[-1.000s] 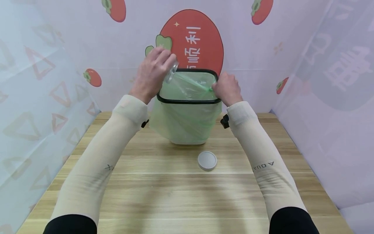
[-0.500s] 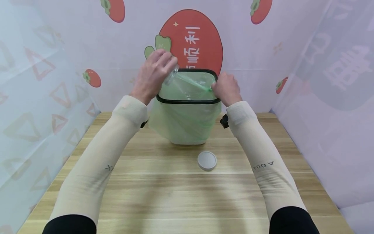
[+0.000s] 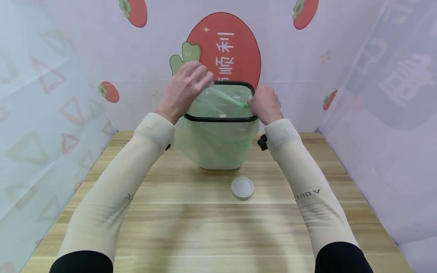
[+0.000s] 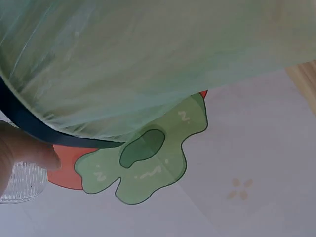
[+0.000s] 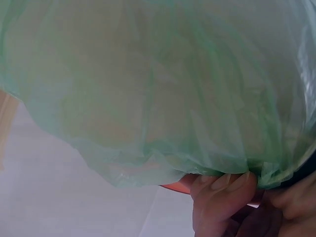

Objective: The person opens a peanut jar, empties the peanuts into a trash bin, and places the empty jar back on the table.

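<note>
In the upper middle of the head view, the left hand (image 3: 187, 89) grips a clear jar (image 4: 23, 182) at the left side of the bin's mouth; the fingers cover most of it. The right hand (image 3: 265, 103), just right of the mouth, has its fingers curled on the bag (image 3: 222, 142) beside the black rim (image 3: 222, 119). The green bag drapes over the bin (image 3: 220, 167), which stands upright on the table (image 3: 205, 235). A small pale scrap (image 3: 222, 115) shows inside, near the front rim. The lid (image 3: 242, 187) lies below, right of centre.
</note>
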The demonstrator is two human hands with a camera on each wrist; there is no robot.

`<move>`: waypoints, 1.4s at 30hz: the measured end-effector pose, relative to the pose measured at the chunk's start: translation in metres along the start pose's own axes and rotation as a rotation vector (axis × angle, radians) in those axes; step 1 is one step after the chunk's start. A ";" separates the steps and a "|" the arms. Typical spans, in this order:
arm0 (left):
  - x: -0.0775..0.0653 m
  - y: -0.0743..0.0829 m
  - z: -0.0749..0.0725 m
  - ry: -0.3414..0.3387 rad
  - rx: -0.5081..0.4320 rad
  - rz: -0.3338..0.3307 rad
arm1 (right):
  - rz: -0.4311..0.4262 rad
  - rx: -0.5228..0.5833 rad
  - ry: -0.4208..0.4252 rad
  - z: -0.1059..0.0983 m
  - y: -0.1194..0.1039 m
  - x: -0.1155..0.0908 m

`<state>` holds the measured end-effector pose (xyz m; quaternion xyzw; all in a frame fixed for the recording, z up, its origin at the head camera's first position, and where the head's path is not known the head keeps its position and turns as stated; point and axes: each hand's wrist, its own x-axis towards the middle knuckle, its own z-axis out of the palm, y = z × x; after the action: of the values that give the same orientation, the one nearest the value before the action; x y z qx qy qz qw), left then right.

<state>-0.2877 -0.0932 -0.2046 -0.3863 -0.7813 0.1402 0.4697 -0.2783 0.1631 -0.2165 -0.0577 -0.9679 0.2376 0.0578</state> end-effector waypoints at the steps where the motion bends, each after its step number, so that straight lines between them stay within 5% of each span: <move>1: 0.001 0.000 0.000 -0.002 0.024 0.037 | 0.000 0.000 -0.001 0.000 0.000 0.000; 6: 0.007 0.006 -0.002 -0.024 0.111 0.193 | 0.002 -0.012 0.015 -0.002 0.002 0.000; 15: 0.018 0.006 -0.006 0.041 0.081 0.076 | -0.001 0.007 0.012 0.000 0.001 0.000; 23: 0.012 0.007 0.001 -0.019 0.065 0.234 | -0.006 0.001 0.022 0.002 -0.001 0.000; 29: 0.016 0.002 -0.005 0.046 0.113 0.078 | -0.010 -0.004 0.018 0.005 -0.005 -0.001; 36: 0.016 0.011 -0.004 0.021 0.092 0.200 | -0.007 -0.006 0.027 0.003 -0.003 -0.001; 42: 0.016 0.016 -0.002 0.069 0.081 0.101 | -0.003 -0.006 0.017 0.003 -0.001 -0.001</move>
<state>-0.2827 -0.0707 -0.2030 -0.4105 -0.7377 0.1819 0.5042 -0.2775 0.1602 -0.2191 -0.0584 -0.9682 0.2342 0.0663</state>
